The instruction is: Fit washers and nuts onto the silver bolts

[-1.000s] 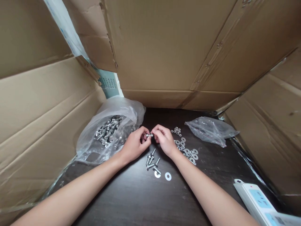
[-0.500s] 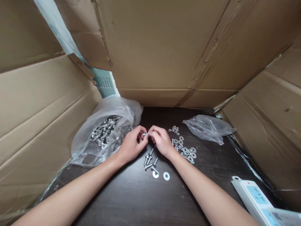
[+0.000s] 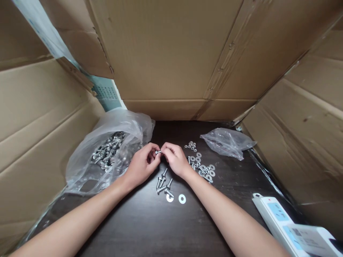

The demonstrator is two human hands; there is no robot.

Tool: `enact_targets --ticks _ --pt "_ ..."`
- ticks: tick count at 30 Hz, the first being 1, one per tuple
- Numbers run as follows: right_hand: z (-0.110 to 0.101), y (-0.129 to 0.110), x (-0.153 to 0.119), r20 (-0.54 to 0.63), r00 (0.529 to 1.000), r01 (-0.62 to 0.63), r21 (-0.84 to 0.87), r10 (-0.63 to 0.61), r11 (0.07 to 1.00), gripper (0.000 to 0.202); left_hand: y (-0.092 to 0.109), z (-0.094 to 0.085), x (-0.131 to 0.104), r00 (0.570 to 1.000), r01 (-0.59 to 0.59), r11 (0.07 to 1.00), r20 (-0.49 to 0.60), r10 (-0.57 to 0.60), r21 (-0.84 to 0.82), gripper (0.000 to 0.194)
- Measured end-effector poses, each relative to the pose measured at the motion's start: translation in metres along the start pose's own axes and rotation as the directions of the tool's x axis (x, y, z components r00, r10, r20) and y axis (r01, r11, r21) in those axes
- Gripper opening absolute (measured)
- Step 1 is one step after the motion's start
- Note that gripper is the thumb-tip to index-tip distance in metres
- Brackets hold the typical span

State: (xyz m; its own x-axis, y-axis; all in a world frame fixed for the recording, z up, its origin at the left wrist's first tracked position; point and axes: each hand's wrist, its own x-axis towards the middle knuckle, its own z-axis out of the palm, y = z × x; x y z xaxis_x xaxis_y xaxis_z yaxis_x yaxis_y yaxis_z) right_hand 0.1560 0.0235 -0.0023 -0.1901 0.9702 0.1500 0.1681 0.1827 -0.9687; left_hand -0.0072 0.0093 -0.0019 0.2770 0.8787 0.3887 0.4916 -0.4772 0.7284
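Note:
A small silver bolt (image 3: 158, 152) lies level between my two hands, its head to the left. My left hand (image 3: 142, 164) pinches it between thumb and fingers. At the bolt's right end, the closed fingertips of my right hand (image 3: 177, 160) grip the tip; whether a nut is there is hidden. Below the hands lies a group of loose bolts (image 3: 163, 181), some with parts fitted on their shanks. Two large flat washers (image 3: 182, 198) rest nearby, one partly under a bolt. Beyond my right wrist are more washers (image 3: 212, 174), bolts and small nuts (image 3: 191, 145).
On the left, an open clear plastic bag (image 3: 80, 160) holds many bolts. A flattened clear bag (image 3: 227, 141) lies at the back right. A white power strip (image 3: 270, 214) sits front right on the dark table (image 3: 134, 225). Cardboard walls (image 3: 166, 53) enclose the back and sides.
The whole view has shifted, so hands and objects appear slightly farther left. Both hands keep hold of the bolt in nearly the same pose.

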Motion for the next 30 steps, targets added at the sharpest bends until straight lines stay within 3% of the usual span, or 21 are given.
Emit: enact_targets --ticks 13,24,30 --pt "0.0006 0.0002 0.0000 0.003 1.000 -0.004 -0.023 0.004 1.000 0.028 -0.0002 0.0003 -0.0008 1.000 0.014 1.000 -0.015 -0.014 -0.009 0.009" --pt "0.0021 0.0057 0.0003 -0.049 0.999 -0.016 -0.016 0.015 1.000 0.052 0.0004 0.0009 -0.0010 1.000 -0.008 0.999 -0.017 0.007 -0.033 0.009" --pt "0.0002 0.0056 0.0002 -0.037 0.999 -0.012 0.111 0.017 0.994 0.034 -0.0002 0.0002 -0.0014 1.000 -0.008 0.999 -0.021 0.007 -0.045 0.009"
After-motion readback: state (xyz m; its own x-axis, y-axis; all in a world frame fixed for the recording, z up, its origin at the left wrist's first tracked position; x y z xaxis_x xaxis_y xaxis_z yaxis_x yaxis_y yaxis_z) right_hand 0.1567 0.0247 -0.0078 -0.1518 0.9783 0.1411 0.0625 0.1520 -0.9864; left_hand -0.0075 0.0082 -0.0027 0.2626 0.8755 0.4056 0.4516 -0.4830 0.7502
